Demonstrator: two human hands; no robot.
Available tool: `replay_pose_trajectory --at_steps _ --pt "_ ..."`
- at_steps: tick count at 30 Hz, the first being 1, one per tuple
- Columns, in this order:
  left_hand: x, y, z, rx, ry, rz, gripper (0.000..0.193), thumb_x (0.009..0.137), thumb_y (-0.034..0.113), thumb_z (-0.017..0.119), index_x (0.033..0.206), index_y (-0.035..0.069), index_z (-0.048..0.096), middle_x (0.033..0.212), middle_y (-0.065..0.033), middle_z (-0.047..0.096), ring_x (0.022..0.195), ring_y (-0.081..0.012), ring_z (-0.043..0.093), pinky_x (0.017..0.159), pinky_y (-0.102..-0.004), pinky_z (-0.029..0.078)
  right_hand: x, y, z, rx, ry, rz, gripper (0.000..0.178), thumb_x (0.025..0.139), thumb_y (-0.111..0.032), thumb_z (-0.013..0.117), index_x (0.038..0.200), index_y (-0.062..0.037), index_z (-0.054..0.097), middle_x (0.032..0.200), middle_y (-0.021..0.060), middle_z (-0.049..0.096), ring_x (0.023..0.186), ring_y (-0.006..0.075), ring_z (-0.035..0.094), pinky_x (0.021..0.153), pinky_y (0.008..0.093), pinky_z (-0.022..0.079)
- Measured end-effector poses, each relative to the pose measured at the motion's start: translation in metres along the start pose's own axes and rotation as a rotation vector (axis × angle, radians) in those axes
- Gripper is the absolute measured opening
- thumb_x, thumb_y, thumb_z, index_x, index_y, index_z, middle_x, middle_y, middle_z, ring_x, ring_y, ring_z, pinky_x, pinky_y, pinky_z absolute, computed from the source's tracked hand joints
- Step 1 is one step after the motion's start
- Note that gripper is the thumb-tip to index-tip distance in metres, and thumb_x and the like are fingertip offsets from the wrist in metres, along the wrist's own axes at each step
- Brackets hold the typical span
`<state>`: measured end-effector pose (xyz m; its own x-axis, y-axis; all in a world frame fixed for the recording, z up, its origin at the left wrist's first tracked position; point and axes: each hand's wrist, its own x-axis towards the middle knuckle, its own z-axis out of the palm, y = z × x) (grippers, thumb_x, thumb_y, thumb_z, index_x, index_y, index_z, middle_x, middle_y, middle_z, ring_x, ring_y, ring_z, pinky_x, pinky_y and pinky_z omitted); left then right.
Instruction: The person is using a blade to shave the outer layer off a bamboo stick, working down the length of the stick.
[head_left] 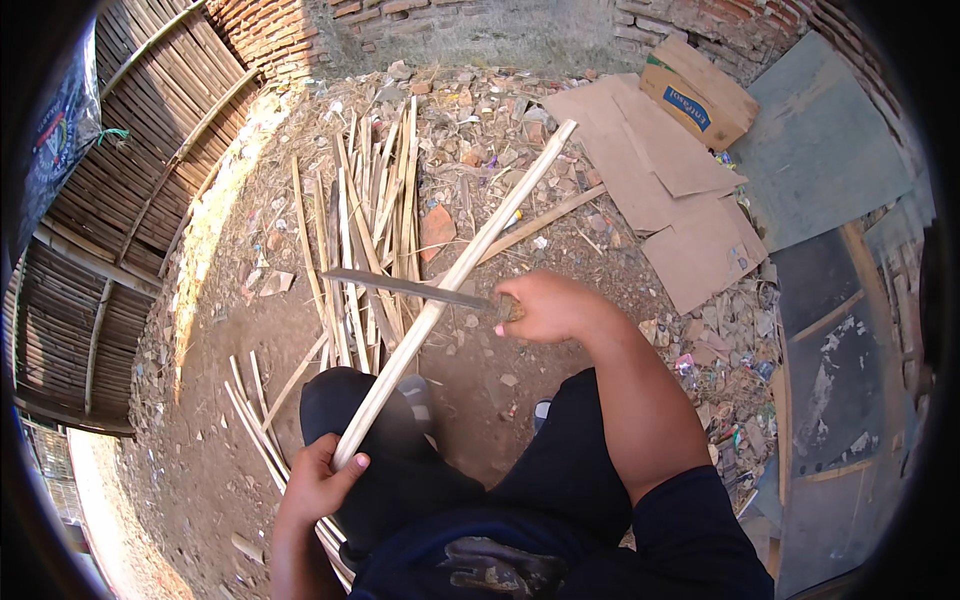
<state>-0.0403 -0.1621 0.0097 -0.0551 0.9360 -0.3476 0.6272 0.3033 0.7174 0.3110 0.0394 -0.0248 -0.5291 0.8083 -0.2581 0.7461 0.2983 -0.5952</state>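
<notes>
My left hand point(322, 474) is closed round the near end of a long, pale bamboo strip point(455, 278), above my left thigh. The strip slants away from me, up to the right. In my right hand point(545, 307) is the handle of a long-bladed knife point(400, 286). Its dark blade points left and crosses the strip near the middle; whether the edge touches the strip I cannot tell. Beyond my knees a loose pile of split bamboo strips point(368, 220) lies on the dirt. More thin strips point(258, 420) lie to the left of my left leg.
Flattened cardboard point(650, 150) and a brown cardboard box point(697, 92) lie at the far right, beside grey-green boards point(820, 140). Rubble and litter cover the ground near the brick wall point(470, 35). A woven bamboo wall point(150, 130) stands at the left.
</notes>
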Motion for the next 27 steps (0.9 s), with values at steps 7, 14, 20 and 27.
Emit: replay_pose_trajectory --at_steps 7,14,20,27 --pt "-0.004 0.004 0.000 -0.028 0.003 0.022 0.035 0.090 0.028 0.079 0.078 0.003 0.057 0.063 0.0049 0.047 0.062 -0.0052 0.040 0.051 -0.0269 0.034 -0.012 -0.023 -0.005 -0.013 -0.140 -0.087 0.049 0.081 -0.039 0.078 0.119 -0.0107 0.066 0.106 0.0205 0.070 0.104 0.0386 0.066 0.088 0.0459 0.052" --pt "-0.001 -0.001 -0.003 -0.011 -0.015 -0.002 0.035 0.090 0.027 0.078 0.078 0.003 0.056 0.063 0.0050 0.046 0.061 -0.0050 0.040 0.050 -0.0273 0.034 -0.002 0.028 -0.030 0.066 0.109 0.191 0.060 0.083 -0.036 0.077 0.131 -0.0038 0.061 0.124 0.0239 0.065 0.117 0.0371 0.062 0.099 0.0440 0.050" --pt "0.000 0.003 -0.001 -0.028 -0.048 -0.030 0.033 0.092 0.026 0.076 0.080 0.005 0.054 0.068 0.0066 0.045 0.065 -0.0044 0.040 0.054 -0.0262 0.035 -0.010 -0.033 0.005 -0.045 -0.149 -0.086 0.057 0.082 -0.037 0.077 0.127 -0.0046 0.062 0.111 0.0239 0.069 0.106 0.0401 0.066 0.092 0.0461 0.051" --pt "-0.005 0.004 0.000 0.040 0.020 0.035 0.035 0.090 0.026 0.079 0.078 0.002 0.056 0.061 0.0032 0.047 0.061 -0.0050 0.040 0.050 -0.0278 0.036 0.009 0.028 -0.016 0.094 -0.010 0.042 0.059 0.081 -0.039 0.079 0.127 -0.0060 0.063 0.114 0.0224 0.069 0.109 0.0369 0.066 0.094 0.0431 0.051"
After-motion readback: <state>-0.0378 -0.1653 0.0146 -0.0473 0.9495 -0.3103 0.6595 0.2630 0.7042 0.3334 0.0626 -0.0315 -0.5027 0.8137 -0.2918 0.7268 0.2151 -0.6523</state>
